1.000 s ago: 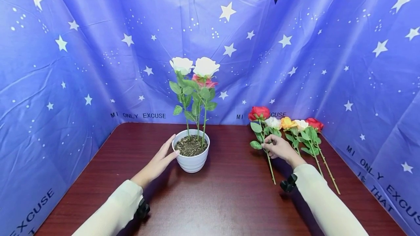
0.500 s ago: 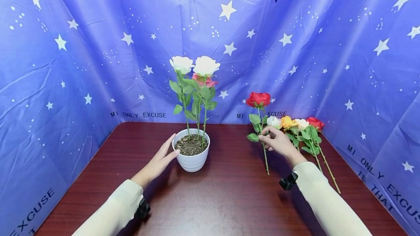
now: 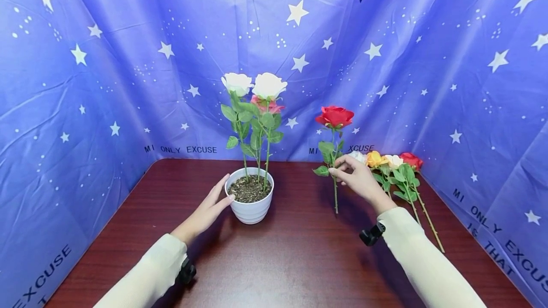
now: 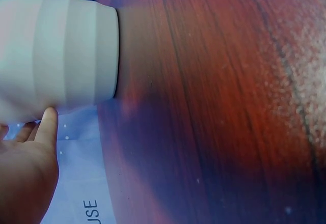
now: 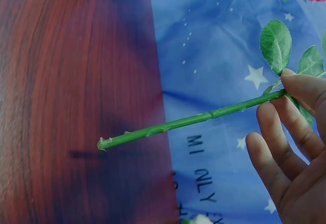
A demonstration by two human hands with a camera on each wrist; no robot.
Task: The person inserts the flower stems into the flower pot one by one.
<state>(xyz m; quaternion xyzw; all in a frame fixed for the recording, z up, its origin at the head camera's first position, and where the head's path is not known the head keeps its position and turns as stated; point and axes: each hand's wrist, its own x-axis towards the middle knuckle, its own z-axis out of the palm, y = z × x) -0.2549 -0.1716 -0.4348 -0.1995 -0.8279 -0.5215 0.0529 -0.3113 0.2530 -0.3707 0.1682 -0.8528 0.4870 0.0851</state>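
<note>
Head view: a person's right hand (image 3: 357, 179) pinches an upright red rose (image 3: 335, 117) by its stem (image 3: 336, 198) over a dark red table (image 3: 278, 260), near other, lying roses (image 3: 375, 159). Well apart, the left hand (image 3: 208, 210) rests, fingers (image 3: 219, 189) nearly straight, against a white pot (image 3: 251, 214) of soil (image 3: 244, 194) holding two white roses (image 3: 269, 87) and one pink rose (image 3: 275, 108).

The head view is bright, with sheen on the near tabletop (image 3: 274, 270), soft shadows beneath both sleeves (image 3: 428, 255) and nearly blown-out white roses (image 3: 268, 86). Both wrist views are dimmer; the left one renders the pot (image 4: 66, 53) hazily.
</note>
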